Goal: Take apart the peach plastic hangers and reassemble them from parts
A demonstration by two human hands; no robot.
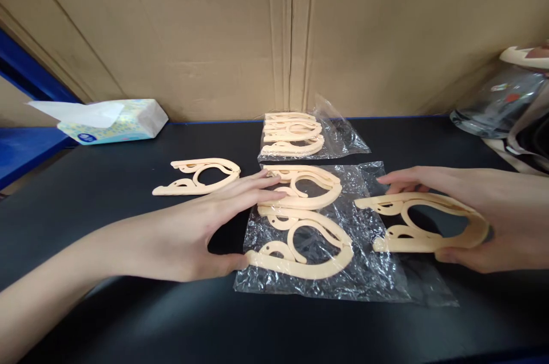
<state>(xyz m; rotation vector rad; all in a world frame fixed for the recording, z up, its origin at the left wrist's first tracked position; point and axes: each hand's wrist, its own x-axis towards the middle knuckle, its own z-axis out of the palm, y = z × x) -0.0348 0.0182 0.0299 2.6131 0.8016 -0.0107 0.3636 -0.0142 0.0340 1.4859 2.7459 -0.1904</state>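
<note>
My left hand [214, 221] rests with fingers spread on the left side of a clear plastic bag [369, 278]. Its fingertips lie over one cream folding hanger [317, 202], and its thumb touches the end of another folded hanger [330, 271]. Both hangers lie flat at the bag, side by side. To the right, my right hand [493, 215] is closed around the curved end of a third folded hanger [412, 243], held over the bag's right part. Part of that hand's grip is hidden behind the hanger. One more folded hanger [197, 188] lies left of the bag, beyond my left wrist.
A second clear bag [343, 135] with several folded hangers [295, 150] lies farther back. At the back left sits a tissue pack [141, 118]. A transparent container [501, 101] and dark straps stand at the right. Cardboard [193, 38] walls the black table [206, 324].
</note>
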